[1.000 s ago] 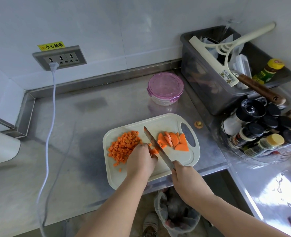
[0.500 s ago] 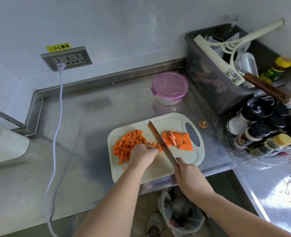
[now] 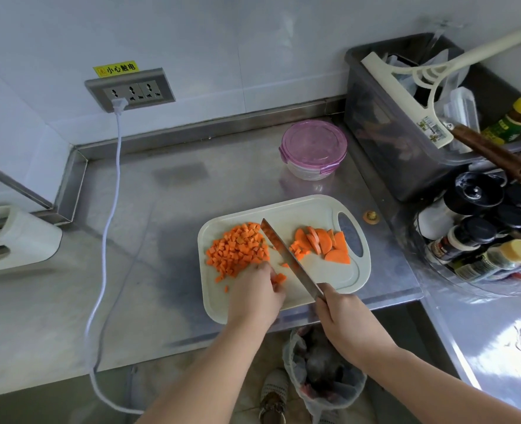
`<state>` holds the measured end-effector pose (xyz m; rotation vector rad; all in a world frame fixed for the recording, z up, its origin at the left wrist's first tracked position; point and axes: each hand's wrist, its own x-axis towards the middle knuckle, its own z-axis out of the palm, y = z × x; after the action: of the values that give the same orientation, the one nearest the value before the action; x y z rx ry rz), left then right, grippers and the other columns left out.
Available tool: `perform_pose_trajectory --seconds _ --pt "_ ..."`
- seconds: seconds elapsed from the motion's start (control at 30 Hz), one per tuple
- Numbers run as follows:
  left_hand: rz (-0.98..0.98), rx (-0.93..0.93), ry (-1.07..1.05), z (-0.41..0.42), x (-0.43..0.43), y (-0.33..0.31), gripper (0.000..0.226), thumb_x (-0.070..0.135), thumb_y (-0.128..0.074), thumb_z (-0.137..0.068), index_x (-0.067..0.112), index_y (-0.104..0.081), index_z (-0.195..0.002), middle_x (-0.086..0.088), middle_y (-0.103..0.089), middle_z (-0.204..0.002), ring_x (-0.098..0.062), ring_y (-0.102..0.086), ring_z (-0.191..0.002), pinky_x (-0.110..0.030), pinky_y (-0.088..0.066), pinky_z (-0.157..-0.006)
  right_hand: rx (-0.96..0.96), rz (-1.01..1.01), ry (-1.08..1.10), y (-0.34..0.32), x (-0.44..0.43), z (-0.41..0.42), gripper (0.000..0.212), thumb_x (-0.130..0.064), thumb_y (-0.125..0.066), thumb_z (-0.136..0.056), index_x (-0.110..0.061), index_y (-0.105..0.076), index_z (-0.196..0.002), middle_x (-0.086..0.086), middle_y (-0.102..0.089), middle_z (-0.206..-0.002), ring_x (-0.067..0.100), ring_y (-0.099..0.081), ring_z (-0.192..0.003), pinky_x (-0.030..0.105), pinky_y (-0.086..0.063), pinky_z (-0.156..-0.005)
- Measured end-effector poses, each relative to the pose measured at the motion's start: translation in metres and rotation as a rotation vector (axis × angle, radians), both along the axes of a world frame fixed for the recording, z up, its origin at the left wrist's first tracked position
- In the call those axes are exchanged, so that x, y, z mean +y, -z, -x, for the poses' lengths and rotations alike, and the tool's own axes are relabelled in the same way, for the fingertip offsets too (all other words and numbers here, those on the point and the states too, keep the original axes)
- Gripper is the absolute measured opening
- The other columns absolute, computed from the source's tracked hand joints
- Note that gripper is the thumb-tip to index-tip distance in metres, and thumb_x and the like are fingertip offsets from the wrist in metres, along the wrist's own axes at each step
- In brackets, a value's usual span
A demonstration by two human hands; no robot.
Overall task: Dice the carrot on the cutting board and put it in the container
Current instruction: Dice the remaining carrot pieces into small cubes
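Observation:
A pale cutting board (image 3: 329,212) lies at the counter's front edge. On its left is a heap of diced carrot (image 3: 237,249); on its right lie carrot slices (image 3: 323,244). My right hand (image 3: 341,316) grips the handle of a knife (image 3: 286,255), whose blade runs diagonally between heap and slices. My left hand (image 3: 254,293) rests on the board just left of the blade, fingers curled over a few carrot pieces (image 3: 279,278). A round container with a pink lid (image 3: 314,146) stands shut behind the board.
A dark bin (image 3: 384,142) with a squeegee and bottles sits at the back right, and spice jars (image 3: 479,237) crowd the right. A white cable (image 3: 109,209) runs from the wall socket down the left. A lined waste bin (image 3: 323,371) stands below the counter edge.
My left hand has slid back toward the board's front edge, away from the diced heap. The knife stays between heap and slices, and the camera has shifted slightly.

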<state>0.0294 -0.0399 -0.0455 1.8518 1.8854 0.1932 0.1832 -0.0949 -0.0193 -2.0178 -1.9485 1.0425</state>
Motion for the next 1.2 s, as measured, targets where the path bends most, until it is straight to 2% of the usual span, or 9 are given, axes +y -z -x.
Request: perform_pose_trajectory --seconds 0.13,0.27,0.43,0.6,0.73,0.97,1.1,1.2 --pt "-0.053 -0.019 -0.013 0.002 -0.007 0.008 0.016 0.026 -0.06 -0.084 0.017 -0.062 -0.098 0.002 -0.062 -0.1 -0.019 -0.057 -0.093 -0.032 -0.048 -0.077 -0.05 0.027 -0.064 -0.003 -0.013 -0.009 0.016 -0.027 -0.035 -0.103 -0.021 -0.049 -0.108 -0.001 -0.06 -0.076 0.016 -0.058 -0.063 0.034 -0.05 -0.061" --pt "-0.096 -0.076 -0.079 0.0 -0.012 0.013 0.017 0.025 -0.063 -0.083 0.015 -0.064 -0.096 0.0 -0.063 -0.097 -0.021 -0.06 -0.09 -0.035 -0.049 -0.077 -0.098 0.054 -0.098 -0.004 -0.021 -0.019 0.017 -0.027 -0.035 -0.102 -0.022 -0.048 -0.111 0.0 -0.064 -0.081 0.017 -0.061 -0.068 0.039 -0.053 -0.066" --pt "-0.056 -0.121 -0.158 0.0 -0.017 0.013 0.019 0.032 -0.065 -0.085 0.019 -0.064 -0.099 0.006 -0.063 -0.091 -0.013 -0.058 -0.076 -0.025 -0.043 -0.064 -0.12 0.102 -0.125 -0.006 -0.03 -0.027 0.02 -0.03 -0.035 -0.102 -0.021 -0.052 -0.107 0.0 -0.064 -0.084 0.019 -0.062 -0.074 0.041 -0.054 -0.072" --pt "-0.058 -0.098 -0.172 -0.002 -0.019 0.012 0.011 0.027 -0.063 -0.086 0.02 -0.064 -0.095 0.009 -0.063 -0.085 -0.005 -0.051 -0.059 -0.013 -0.032 -0.05 -0.142 0.128 -0.15 -0.009 -0.033 -0.027 0.018 -0.028 -0.033 -0.103 -0.021 -0.048 -0.109 -0.001 -0.06 -0.083 0.019 -0.06 -0.076 0.037 -0.052 -0.073" --pt "-0.06 -0.079 -0.177 -0.003 -0.018 0.012 0.011 0.027 -0.064 -0.085 0.019 -0.065 -0.093 0.006 -0.067 -0.088 -0.01 -0.058 -0.071 -0.02 -0.04 -0.06 -0.148 0.138 -0.147 -0.008 -0.033 -0.027 0.021 -0.028 -0.033 -0.103 -0.019 -0.05 -0.109 0.002 -0.063 -0.089 0.021 -0.061 -0.079 0.039 -0.053 -0.076" --pt "-0.071 -0.052 -0.181 -0.004 -0.017 0.013 0.01 0.025 -0.064 -0.085 0.018 -0.066 -0.092 0.005 -0.068 -0.085 -0.012 -0.059 -0.073 -0.021 -0.041 -0.063 -0.161 0.133 -0.166 -0.006 -0.033 -0.029 0.021 -0.028 -0.032 -0.103 -0.02 -0.05 -0.11 0.001 -0.064 -0.088 0.019 -0.062 -0.077 0.039 -0.054 -0.074" --pt "-0.07 -0.055 -0.175 -0.004 -0.018 0.012 0.01 0.026 -0.065 -0.085 0.02 -0.066 -0.092 0.007 -0.068 -0.086 -0.011 -0.06 -0.074 -0.019 -0.041 -0.063 -0.16 0.14 -0.158 -0.005 -0.033 -0.029 0.022 -0.029 -0.032 -0.103 -0.021 -0.05 -0.112 0.0 -0.064 -0.087 0.019 -0.062 -0.076 0.04 -0.055 -0.074" --pt "-0.043 -0.076 -0.178 -0.004 -0.018 0.01 0.008 0.028 -0.065 -0.085 0.021 -0.065 -0.088 0.009 -0.068 -0.08 -0.005 -0.057 -0.061 -0.014 -0.036 -0.054 -0.16 0.145 -0.153 -0.003 -0.032 -0.029 0.022 -0.029 -0.032 -0.103 -0.02 -0.05 -0.112 0.0 -0.064 -0.088 0.018 -0.063 -0.077 0.039 -0.056 -0.075"
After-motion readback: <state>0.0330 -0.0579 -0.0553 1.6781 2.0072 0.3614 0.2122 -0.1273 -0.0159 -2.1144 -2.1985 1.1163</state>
